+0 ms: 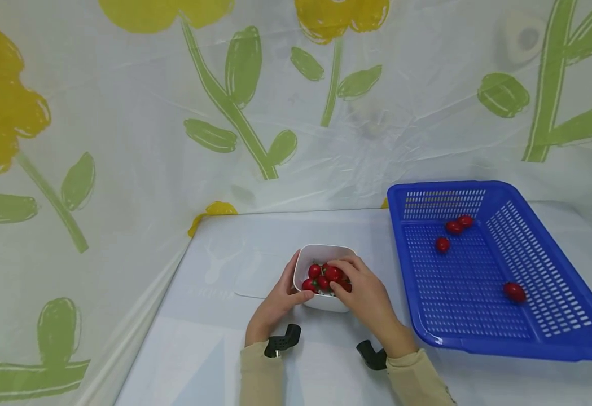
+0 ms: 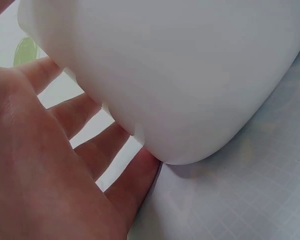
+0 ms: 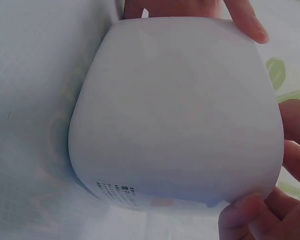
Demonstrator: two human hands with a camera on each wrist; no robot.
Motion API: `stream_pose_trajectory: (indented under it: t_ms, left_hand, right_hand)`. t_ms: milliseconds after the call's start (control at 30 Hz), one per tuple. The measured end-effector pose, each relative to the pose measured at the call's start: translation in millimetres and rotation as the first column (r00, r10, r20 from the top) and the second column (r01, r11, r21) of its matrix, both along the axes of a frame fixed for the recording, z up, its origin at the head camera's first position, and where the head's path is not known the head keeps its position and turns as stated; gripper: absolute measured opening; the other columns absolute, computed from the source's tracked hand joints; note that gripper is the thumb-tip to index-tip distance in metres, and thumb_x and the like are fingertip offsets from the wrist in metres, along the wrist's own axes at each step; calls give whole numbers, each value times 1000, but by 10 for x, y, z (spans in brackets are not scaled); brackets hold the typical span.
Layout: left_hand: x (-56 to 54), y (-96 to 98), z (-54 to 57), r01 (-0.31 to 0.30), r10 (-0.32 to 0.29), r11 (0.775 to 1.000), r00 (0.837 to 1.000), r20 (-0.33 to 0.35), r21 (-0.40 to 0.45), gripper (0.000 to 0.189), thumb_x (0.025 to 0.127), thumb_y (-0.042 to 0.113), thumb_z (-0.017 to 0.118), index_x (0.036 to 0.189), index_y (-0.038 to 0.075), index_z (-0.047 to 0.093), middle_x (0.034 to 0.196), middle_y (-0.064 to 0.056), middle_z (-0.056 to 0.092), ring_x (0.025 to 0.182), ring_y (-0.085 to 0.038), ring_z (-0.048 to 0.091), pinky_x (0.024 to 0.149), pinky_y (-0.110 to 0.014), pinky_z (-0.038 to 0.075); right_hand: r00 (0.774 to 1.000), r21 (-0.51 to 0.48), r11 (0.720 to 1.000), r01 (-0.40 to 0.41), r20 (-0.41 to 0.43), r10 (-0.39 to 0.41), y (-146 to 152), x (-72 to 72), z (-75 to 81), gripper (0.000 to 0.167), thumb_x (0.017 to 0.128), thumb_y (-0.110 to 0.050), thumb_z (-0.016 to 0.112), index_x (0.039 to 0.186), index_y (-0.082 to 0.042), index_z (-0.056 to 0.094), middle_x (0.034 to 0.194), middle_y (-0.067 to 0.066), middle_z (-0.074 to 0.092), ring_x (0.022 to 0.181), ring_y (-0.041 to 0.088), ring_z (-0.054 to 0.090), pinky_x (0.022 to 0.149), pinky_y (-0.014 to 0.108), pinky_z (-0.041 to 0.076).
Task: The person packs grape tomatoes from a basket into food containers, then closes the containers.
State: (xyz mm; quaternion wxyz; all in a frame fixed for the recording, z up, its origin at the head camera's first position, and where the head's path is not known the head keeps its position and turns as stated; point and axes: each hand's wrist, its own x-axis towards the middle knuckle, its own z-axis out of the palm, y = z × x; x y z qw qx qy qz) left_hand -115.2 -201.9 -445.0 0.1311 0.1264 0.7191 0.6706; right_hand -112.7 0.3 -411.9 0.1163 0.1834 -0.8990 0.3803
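Note:
A white square tub (image 1: pixel 326 303) holds several red cherry tomatoes (image 1: pixel 315 271), some with green stems. My left hand (image 1: pixel 280 296) grips the tub's left side, its thumb over the front rim. In the left wrist view, the fingers (image 2: pixel 115 150) lie spread along the white wall. My right hand (image 1: pixel 367 293) reaches over the right rim, pinching a cherry tomato (image 1: pixel 333 274) between thumb and fingers inside the tub. From the right wrist, the tub's wall (image 3: pixel 174 110) hides the tomatoes, and small dark print shows low on it.
To the right stands a large blue plastic basket (image 1: pixel 412 293) with slotted walls. Inside it lie a few loose tomatoes, one (image 1: pixel 514 292) near its right wall. A white sheet with yellow flowers (image 1: pixel 245 124) hangs behind the white-covered table (image 1: pixel 199 316).

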Motion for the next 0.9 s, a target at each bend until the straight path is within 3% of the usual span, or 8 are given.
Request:
stream_pose_trajectory:
  t_ms: [100,200,500,733,900]
  left_hand:
    - [22,17,79,8,-8,1000,1000,-4,-2,83,82,25,63,144,22,8,145,-5,18,131,-29,17,98,-52,27]
    - [24,16,83,8,-8,1000,1000,-5,-5,83,82,25,63,144,22,8,145,-5,17,132,-28,16,99,-52,27]
    - [-69,-22,-177,-19,18,999,999,-28,-31,78,83,19,61,141,38,12,143,8,20,131,-20,18,97,-52,29]
    - [12,14,86,11,-11,1000,1000,4,-13,81,83,17,61,144,24,8,146,-2,15,133,-26,12,99,-53,25]
    - [10,4,78,12,-12,1000,1000,1,-15,82,83,18,62,144,23,7,147,-2,14,133,-27,12,99,-52,25]
  right_hand:
    - [1000,16,1000,-1,-10,1,-2,-1,-13,43,71,-13,75,112,-18,61,109,-3,52,96,16,55,77,36,50]
    - [1000,23,1000,-6,-5,6,4,-1,-13,43,72,-15,74,112,-19,61,109,-4,51,96,15,54,77,35,50]
    - [1000,0,1000,-7,21,7,-9,5,3,40,73,-15,74,110,-19,62,110,-4,50,95,14,53,76,33,50]
    - [1000,-31,999,25,13,-24,-23,19,13,34,75,-15,72,107,-18,63,109,-4,50,89,14,54,72,30,51]
    - [999,-61,997,42,-30,-44,-20,28,39,27,79,-16,67,105,-20,64,106,-6,52,75,10,52,60,21,48]
